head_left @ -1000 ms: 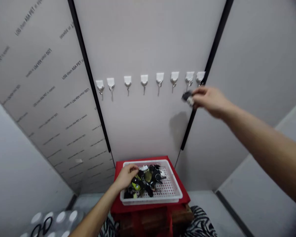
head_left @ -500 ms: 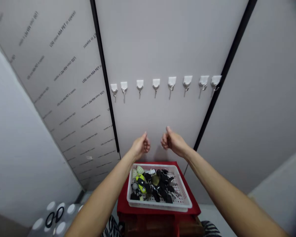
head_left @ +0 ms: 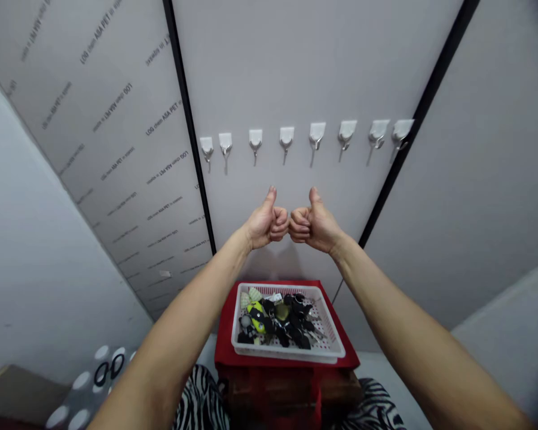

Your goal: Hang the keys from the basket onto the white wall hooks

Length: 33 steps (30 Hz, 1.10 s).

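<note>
A: From the head view, how do the hands stand?
B: The left hand (head_left: pixel 268 224) is curled into a fist, thumb up; the right hand (head_left: pixel 314 224) mirrors it, fingers folded in; their knuckles meet or nearly meet, I cannot tell which; neither pinches anything that I can see.

A: Why hold them so?
B: It reads to me as a sign, a double thumbs-up, rather than a grip; nothing in view needs that shape.

A: And the keys?
B: The keys (head_left: pixel 296 327) lie below both hands, heaped in the white basket (head_left: pixel 291 353); its raised wall presumably keeps the loose pile together; most sit toward the left hand's side and the middle, with a yellow-green fob (head_left: pixel 256 316) and a round olive piece (head_left: pixel 281 312) among them.

A: What carries the basket?
B: A red cover (head_left: pixel 226 343) over a wooden bench (head_left: pixel 251 391); that sets it within easy reach of either hand, I judge.

A: Above the hands?
B: A row of hooks (head_left: pixel 287 136) on white backings; they point downward, probably so that a ring can hang by its own weight.
</note>
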### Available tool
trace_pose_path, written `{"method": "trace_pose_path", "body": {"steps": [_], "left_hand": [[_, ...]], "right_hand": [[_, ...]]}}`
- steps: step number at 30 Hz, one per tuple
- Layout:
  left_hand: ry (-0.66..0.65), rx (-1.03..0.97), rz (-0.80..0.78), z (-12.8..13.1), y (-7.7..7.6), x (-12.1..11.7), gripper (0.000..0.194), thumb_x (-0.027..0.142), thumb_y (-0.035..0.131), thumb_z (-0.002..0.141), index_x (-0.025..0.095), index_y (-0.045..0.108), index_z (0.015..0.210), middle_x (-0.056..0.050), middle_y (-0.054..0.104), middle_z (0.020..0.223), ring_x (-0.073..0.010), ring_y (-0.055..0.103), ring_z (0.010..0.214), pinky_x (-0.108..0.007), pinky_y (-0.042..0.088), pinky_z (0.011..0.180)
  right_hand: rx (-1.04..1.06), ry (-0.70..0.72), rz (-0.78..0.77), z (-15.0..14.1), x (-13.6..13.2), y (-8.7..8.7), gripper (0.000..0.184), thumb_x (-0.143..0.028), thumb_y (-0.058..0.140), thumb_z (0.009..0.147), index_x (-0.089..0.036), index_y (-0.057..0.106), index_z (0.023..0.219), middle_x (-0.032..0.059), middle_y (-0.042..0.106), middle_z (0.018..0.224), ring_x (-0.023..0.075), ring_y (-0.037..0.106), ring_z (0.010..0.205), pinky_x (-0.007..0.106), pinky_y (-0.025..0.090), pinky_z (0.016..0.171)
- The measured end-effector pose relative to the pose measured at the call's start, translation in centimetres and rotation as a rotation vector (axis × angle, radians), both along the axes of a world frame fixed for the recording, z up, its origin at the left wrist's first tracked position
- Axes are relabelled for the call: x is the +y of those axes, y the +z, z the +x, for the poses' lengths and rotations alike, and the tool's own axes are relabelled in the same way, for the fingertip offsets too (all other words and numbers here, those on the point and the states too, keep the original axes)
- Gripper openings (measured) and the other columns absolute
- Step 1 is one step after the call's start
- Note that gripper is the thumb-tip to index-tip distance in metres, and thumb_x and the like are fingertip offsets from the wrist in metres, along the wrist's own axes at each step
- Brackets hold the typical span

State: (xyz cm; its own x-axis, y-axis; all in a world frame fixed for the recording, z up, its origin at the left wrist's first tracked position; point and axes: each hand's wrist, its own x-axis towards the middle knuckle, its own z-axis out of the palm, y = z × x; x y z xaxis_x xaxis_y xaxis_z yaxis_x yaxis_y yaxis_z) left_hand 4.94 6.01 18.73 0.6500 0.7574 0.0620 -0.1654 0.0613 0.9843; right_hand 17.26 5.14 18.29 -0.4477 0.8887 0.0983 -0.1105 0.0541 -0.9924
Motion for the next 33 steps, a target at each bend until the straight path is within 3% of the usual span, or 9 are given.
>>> {"method": "trace_pose_path", "body": {"steps": [3, 5, 9, 12, 15, 19, 23, 28, 33], "left_hand": [[0.005, 0.030, -0.003, -0.4, -1.3, -0.1, 0.054, 0.062, 0.011, 0.063, 0.016, 0.025, 0.038, 0.006, 0.020, 0.029, -0.0024, 0.020, 0.026, -0.017, 0.015, 0.032], [0.041, 0.081, -0.006, -1.0, -3.3, -0.5, 0.054, 0.060, 0.012, 0.064, 0.016, 0.028, 0.039, 0.006, 0.023, 0.030, -0.0029, 0.023, 0.027, -0.017, 0.017, 0.033], [0.264, 0.349, 0.080, -3.4, -10.1, -2.0, 0.043, 0.052, 0.026, 0.066, 0.015, 0.040, 0.049, 0.004, 0.039, 0.040, -0.0057, 0.037, 0.038, -0.020, 0.030, 0.042], [0.510, 0.699, 0.327, -5.5, -15.1, -3.2, 0.023, 0.034, 0.041, 0.063, 0.013, 0.048, 0.057, 0.001, 0.048, 0.054, -0.0087, 0.044, 0.052, -0.022, 0.034, 0.054], [0.583, 0.900, 0.546, -6.7, -17.8, -4.0, 0.015, 0.022, 0.041, 0.064, 0.015, 0.052, 0.072, -0.002, 0.053, 0.074, -0.0114, 0.045, 0.071, -0.024, 0.034, 0.067], [0.484, 1.063, 0.692, -6.5, -18.3, -4.5, 0.021, 0.019, 0.039, 0.065, 0.019, 0.050, 0.083, -0.002, 0.051, 0.088, -0.0140, 0.041, 0.086, -0.027, 0.030, 0.076], [0.372, 1.133, 0.774, -5.8, -18.6, -5.2, 0.031, 0.015, 0.042, 0.062, 0.021, 0.047, 0.091, -0.002, 0.048, 0.097, -0.0155, 0.036, 0.094, -0.030, 0.026, 0.081], [0.336, 1.177, 0.813, -5.7, -19.0, -5.7, 0.040, 0.014, 0.042, 0.059, 0.023, 0.041, 0.099, -0.002, 0.044, 0.103, -0.0159, 0.033, 0.098, -0.035, 0.015, 0.089], [0.284, 1.245, 0.937, -5.4, -18.5, -5.5, 0.040, 0.015, 0.041, 0.060, 0.023, 0.041, 0.099, -0.003, 0.041, 0.104, -0.0183, 0.031, 0.099, -0.040, 0.009, 0.090]], "right_hand": [[-0.023, 0.003, -0.019, -0.6, -0.1, -1.4, 0.055, -0.065, 0.004, 0.060, -0.018, 0.019, 0.036, -0.0066, 0.018, 0.030, 0.0038, 0.017, 0.028, 0.018, 0.018, 0.032], [-0.086, -0.003, -0.037, -1.2, -0.5, -3.2, 0.054, -0.064, 0.005, 0.061, -0.018, 0.019, 0.037, -0.0067, 0.019, 0.031, 0.0036, 0.018, 0.029, 0.018, 0.018, 0.032], [-0.434, -0.020, 0.067, -2.4, -1.8, -8.9, 0.047, -0.057, 0.028, 0.062, -0.016, 0.034, 0.040, -0.0056, 0.031, 0.034, 0.0040, 0.028, 0.032, 0.018, 0.023, 0.036], [-0.719, -0.081, 0.269, -3.1, -2.6, -13.6, 0.030, -0.041, 0.043, 0.062, -0.014, 0.048, 0.052, -0.0031, 0.045, 0.045, 0.0062, 0.039, 0.043, 0.018, 0.029, 0.043], [-0.898, -0.147, 0.478, -3.6, -3.2, -17.0, 0.020, -0.031, 0.048, 0.060, -0.015, 0.055, 0.069, 0.0021, 0.055, 0.069, 0.0122, 0.047, 0.066, 0.023, 0.034, 0.061], [-1.045, -0.186, 0.623, -3.5, -3.9, -18.5, 0.028, -0.027, 0.050, 0.058, -0.019, 0.053, 0.084, 0.0051, 0.052, 0.089, 0.0169, 0.042, 0.086, 0.028, 0.031, 0.073], [-1.033, -0.203, 0.577, -2.5, -3.9, -18.2, 0.028, -0.021, 0.046, 0.059, -0.018, 0.052, 0.087, 0.0044, 0.051, 0.088, 0.0148, 0.045, 0.083, 0.025, 0.033, 0.072], [-1.090, -0.280, 0.507, -0.1, -3.2, -17.9, 0.029, -0.011, 0.038, 0.060, -0.018, 0.052, 0.085, 0.0035, 0.054, 0.085, 0.0142, 0.046, 0.080, 0.024, 0.033, 0.072], [-1.173, -0.349, 0.528, 0.9, -3.7, -18.0, 0.025, -0.016, 0.038, 0.064, -0.017, 0.054, 0.082, 0.0057, 0.052, 0.088, 0.0166, 0.043, 0.085, 0.028, 0.031, 0.074]]}}
